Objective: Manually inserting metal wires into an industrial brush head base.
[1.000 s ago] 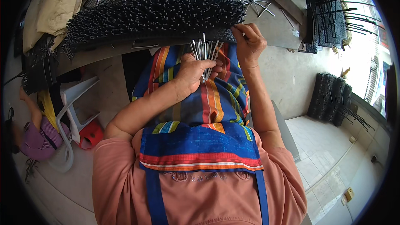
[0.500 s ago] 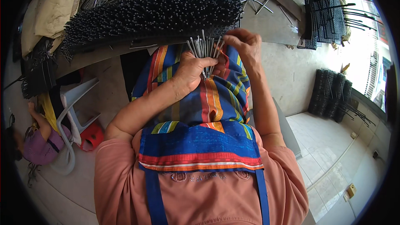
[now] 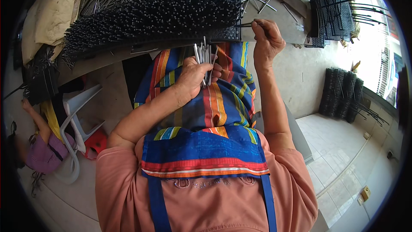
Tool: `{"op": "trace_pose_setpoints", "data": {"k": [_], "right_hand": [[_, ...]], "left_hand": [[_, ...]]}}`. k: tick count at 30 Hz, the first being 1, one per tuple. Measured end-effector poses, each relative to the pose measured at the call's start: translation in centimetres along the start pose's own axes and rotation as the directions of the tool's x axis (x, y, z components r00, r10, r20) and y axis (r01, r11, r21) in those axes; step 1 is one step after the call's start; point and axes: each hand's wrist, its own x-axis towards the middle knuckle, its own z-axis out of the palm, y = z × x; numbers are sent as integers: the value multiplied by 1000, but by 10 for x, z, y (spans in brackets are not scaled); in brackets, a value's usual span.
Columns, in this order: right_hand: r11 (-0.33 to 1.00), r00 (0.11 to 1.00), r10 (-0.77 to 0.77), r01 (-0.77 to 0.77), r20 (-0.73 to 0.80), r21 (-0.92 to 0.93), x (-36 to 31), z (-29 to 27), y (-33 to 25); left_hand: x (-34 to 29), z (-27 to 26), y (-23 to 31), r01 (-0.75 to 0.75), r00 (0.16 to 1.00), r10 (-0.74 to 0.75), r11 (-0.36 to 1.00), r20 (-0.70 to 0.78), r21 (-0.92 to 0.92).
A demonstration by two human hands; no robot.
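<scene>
Right hand (image 3: 269, 43) has swung outward, away from the metal rods (image 3: 201, 55).
Its fingers pinch a thin dark strand (image 3: 245, 25) beside the black bristly block (image 3: 159, 17); the left hand (image 3: 191, 79) clamps its fingers around the rods, above the striped apron (image 3: 219, 108).

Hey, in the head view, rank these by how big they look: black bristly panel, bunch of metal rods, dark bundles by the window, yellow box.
Largest to smallest, as they look:
1. Black bristly panel
2. Dark bundles by the window
3. Bunch of metal rods, in the left hand
4. Yellow box
</scene>
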Motion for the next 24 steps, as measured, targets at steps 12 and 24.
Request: {"op": "trace_pose_setpoints", "data": {"k": [12, 24], "right_hand": [[917, 989, -19, 77, 149, -391, -10, 14, -5], [877, 955, -125, 233, 268, -420, 3, 11, -5]], "left_hand": [[-3, 1, 8, 20, 999, -20, 1000, 36, 5], [-4, 2, 9, -5, 997, 9, 999, 80, -49]]}}
